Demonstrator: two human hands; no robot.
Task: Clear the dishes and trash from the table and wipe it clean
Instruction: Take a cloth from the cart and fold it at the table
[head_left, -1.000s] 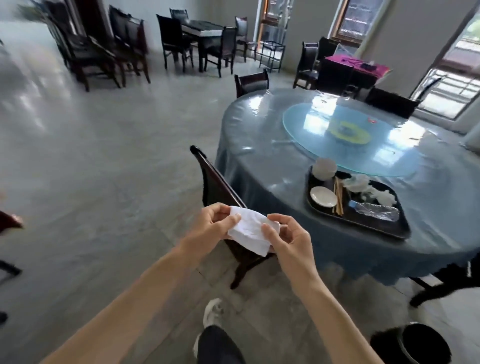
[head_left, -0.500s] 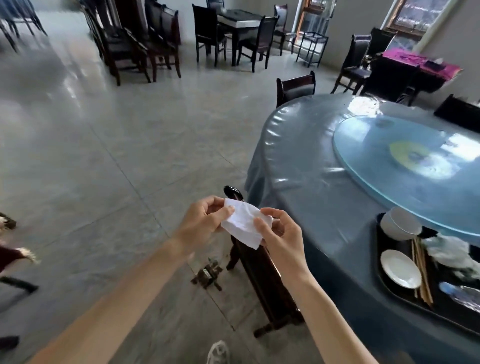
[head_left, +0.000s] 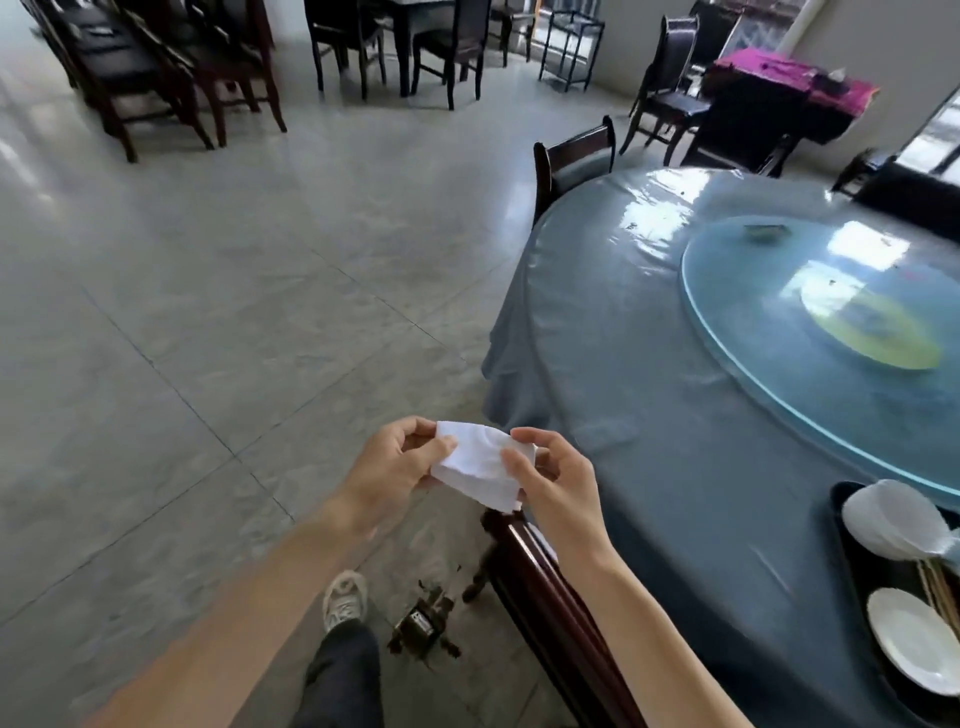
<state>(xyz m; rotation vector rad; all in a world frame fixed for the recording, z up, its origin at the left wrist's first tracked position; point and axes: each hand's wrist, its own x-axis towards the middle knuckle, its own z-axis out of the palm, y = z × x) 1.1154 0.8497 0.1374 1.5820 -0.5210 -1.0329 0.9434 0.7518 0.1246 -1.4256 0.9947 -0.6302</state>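
Both of my hands hold a folded white cloth (head_left: 480, 467) in front of me, left of the round table. My left hand (head_left: 397, 470) pinches its left edge and my right hand (head_left: 553, 480) pinches its right edge. The table (head_left: 675, 415) wears a shiny blue-grey cover and carries a glass turntable (head_left: 831, 332). At the table's near right edge a black tray (head_left: 852, 561) holds a white bowl (head_left: 891, 525), a white plate (head_left: 914, 644) and chopsticks (head_left: 940, 590).
A dark wooden chair (head_left: 550, 608) stands just below my hands against the table. A small dark object (head_left: 423, 623) lies on the tiled floor by my shoe (head_left: 343, 597). Another chair (head_left: 571, 156) stands at the table's far side. More tables and chairs fill the back.
I have stepped closer and turned left, so the table has slid right and the tray sits at the frame's edge. My hands keep the same hold on the cloth.
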